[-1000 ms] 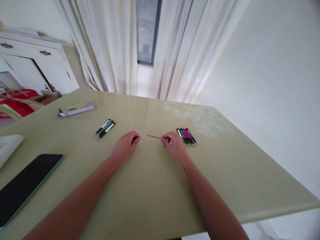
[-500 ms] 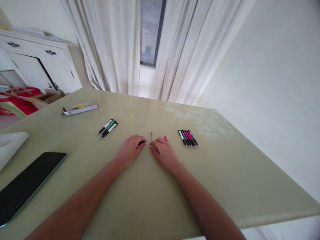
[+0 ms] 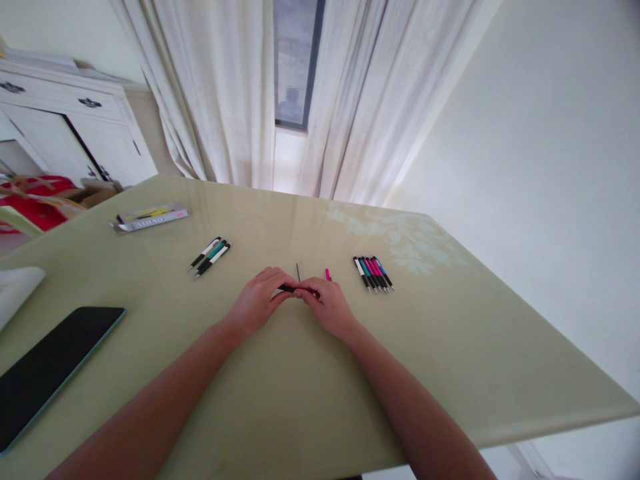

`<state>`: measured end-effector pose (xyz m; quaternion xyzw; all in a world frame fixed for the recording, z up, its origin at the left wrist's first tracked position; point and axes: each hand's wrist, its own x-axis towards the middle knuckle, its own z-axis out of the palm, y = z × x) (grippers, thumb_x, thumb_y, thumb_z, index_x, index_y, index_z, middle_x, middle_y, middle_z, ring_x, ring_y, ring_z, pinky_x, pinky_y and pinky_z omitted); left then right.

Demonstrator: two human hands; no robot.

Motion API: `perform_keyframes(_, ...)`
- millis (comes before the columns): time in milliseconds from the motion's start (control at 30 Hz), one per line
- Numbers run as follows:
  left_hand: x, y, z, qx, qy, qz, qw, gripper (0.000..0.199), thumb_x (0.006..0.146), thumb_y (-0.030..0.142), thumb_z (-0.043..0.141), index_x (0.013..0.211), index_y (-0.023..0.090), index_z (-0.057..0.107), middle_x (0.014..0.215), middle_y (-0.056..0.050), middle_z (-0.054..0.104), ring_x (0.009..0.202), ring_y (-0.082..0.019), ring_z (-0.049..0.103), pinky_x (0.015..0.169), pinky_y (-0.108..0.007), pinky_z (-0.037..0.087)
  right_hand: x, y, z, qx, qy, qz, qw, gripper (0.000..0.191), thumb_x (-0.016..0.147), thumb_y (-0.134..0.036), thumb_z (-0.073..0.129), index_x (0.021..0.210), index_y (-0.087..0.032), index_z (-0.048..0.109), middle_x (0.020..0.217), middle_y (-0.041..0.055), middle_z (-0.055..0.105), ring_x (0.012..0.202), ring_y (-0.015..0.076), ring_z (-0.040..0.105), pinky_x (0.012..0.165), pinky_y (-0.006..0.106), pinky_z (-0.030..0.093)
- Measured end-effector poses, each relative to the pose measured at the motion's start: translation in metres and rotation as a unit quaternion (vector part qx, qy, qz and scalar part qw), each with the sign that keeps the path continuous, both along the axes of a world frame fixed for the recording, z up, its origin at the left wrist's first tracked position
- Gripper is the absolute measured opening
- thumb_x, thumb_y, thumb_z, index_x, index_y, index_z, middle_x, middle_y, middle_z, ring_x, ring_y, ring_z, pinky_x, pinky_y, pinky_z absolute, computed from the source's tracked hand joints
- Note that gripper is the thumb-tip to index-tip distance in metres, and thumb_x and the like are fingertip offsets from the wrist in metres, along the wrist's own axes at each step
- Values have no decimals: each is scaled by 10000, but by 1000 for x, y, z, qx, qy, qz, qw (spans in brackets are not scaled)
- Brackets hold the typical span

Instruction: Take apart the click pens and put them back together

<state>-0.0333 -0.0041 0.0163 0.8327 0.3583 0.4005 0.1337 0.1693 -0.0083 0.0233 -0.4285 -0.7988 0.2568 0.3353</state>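
1. At the lower left, a dark flat device point(image 3: 55, 370) is seen lying on the table point(image 3: 300, 400).
2. A slim black piece point(image 3: 287, 288) is pinched in the left hand point(image 3: 260, 298), over the table's middle. The right hand point(image 3: 327, 307) has been brought across, and the fingertips of both hands now meet at its end; whether it is also gripped by the right cannot be told.
3. A thin dark rod point(image 3: 298, 271), held out by the right hand a second ago, is now seen just beyond the fingertips, pointed away; its near end is hidden. The black piece thus appears to be attended to by both hands.
4. Just past the right hand, a small pink piece point(image 3: 328, 274) has been left in view.
5. Farther out, a row of pens point(image 3: 373, 274) is laid at right, three pens point(image 3: 210, 257) at left.
6. Beyond these, a box point(image 3: 153, 220) is placed.
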Motion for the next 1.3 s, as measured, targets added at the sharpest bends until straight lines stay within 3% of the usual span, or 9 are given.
perform_keyframes(167, -6, 1, -1, 24, 6, -17, 1000, 159, 998, 245, 575, 1049, 226, 725, 1080, -49, 647, 959, -166, 659, 866, -294, 544, -2, 0, -3, 0, -26, 15, 1000, 172, 973, -170, 607, 971, -199, 776, 892, 29, 750, 798, 149, 643, 764, 251, 454)
perform_keyframes(533, -8, 4, -1, 9, -6, -17, 1000, 172, 997, 270, 573, 1022, 227, 738, 1017, -33, 672, 926, -160, 670, 855, -280, 549, -1, 1, -3, 29, -41, 15, 999, 129, 974, -186, 630, 986, -194, 759, 935, 29, 756, 839, 147, 653, 795, 250, 454)
perform_keyframes(700, -9, 5, -1, -19, 33, 28, 999, 177, 1004, 327, 562, 1044, 212, 691, 1036, -47, 683, 980, -199, 651, 922, -354, 522, 7, 4, -1, 52, -132, -63, 988, 140, 987, -247, 612, 963, -197, 740, 930, 40, 745, 827, 160, 644, 797, 273, 434)
perform_keyframes(833, -2, 5, -6, -48, 89, -18, 995, 183, 1020, 299, 518, 1089, 228, 672, 1197, -65, 707, 1125, -235, 626, 1008, -430, 480, 11, 6, 0, 66, -231, -140, 961, 116, 969, -243, 613, 934, -189, 710, 922, 62, 725, 846, 190, 639, 812, 303, 419)
perform_keyframes(933, 4, 5, -10, -62, 121, -45, 990, 175, 1016, 272, 519, 1093, 247, 674, 1307, -55, 686, 1193, -245, 611, 1034, -450, 461, 9, 8, -1, 75, -274, -153, 946, 113, 966, -244, 603, 921, -190, 691, 949, 84, 715, 914, 213, 637, 846, 322, 411)
perform_keyframes(1100, 5, 5, -11, -81, 117, -53, 988, 174, 1014, 254, 519, 1091, 220, 671, 1146, -63, 730, 1096, -231, 637, 1011, -410, 479, 7, 10, -4, 87, -294, -161, 938, 126, 970, -276, 602, 914, -190, 676, 967, 92, 705, 929, 229, 626, 845, 342, 402)
perform_keyframes(1300, 4, 6, -12, -74, 106, -53, 990, 175, 1009, 236, 517, 1079, 215, 676, 1105, -62, 724, 1059, -229, 624, 986, -408, 487, 8, 13, -9, 94, -283, -169, 939, 138, 969, -315, 619, 931, -191, 666, 968, 76, 700, 929, 222, 620, 844, 341, 399)
